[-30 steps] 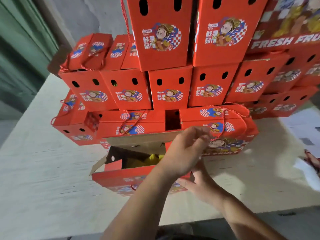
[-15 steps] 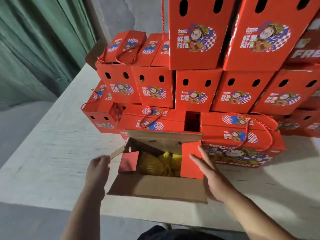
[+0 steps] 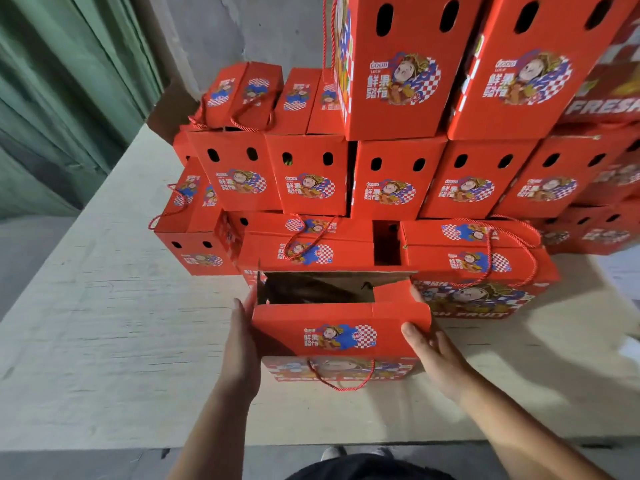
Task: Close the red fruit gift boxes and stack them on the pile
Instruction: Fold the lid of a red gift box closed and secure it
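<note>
Just two hands, left [image 3: 242,344] and right [image 3: 434,355], fingers straight, pressing one half-closed box [image 3: 341,336]

Fruit inside the half-closed box [image 3: 341,336] hidden in shadow; pile [image 3: 398,174] cropped above and right.

Pale wooden table [image 3: 104,341] — green curtain [image 3: 62,98], perhaps, beside grey wall [image 3: 242,32].

Left grip [image 3: 242,344] and right grip [image 3: 434,358] flat, fingers straight.
</note>
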The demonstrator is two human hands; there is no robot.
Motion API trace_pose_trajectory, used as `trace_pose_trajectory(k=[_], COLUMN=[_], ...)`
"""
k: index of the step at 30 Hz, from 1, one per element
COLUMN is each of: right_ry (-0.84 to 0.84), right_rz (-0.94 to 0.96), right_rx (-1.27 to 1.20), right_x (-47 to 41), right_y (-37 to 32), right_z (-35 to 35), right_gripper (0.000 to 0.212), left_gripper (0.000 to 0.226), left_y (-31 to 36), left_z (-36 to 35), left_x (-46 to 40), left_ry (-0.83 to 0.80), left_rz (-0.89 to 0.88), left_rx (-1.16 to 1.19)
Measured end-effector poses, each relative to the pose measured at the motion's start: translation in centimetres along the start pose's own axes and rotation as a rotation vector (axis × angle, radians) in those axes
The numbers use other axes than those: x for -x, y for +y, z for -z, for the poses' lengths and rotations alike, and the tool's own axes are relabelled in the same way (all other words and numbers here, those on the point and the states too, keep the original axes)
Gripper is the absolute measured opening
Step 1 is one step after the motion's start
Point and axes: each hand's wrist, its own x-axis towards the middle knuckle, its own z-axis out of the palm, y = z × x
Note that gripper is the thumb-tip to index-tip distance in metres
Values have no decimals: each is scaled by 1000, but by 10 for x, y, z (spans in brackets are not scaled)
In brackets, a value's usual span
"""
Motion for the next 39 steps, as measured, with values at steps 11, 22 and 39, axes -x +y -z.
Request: trace_pose_trajectory(k=[11, 22, 39], right_ry=[56, 169, 522], right_rz=[-24, -134, 434], right_rx=[346, 285, 852], right_x=[-20, -41, -87], right_y=[-48, -17, -70], right_z=[0, -11, -5], right_gripper=[84, 106, 51], left_gripper=[62, 64, 104], left_y=[-7, -20, -21], left_z=[8, 13, 6], left_x=[9, -10, -18], left_ry=[-75, -24, 109], left_rz=[-155, -195, -116], left_rx=[-202, -514, -452])
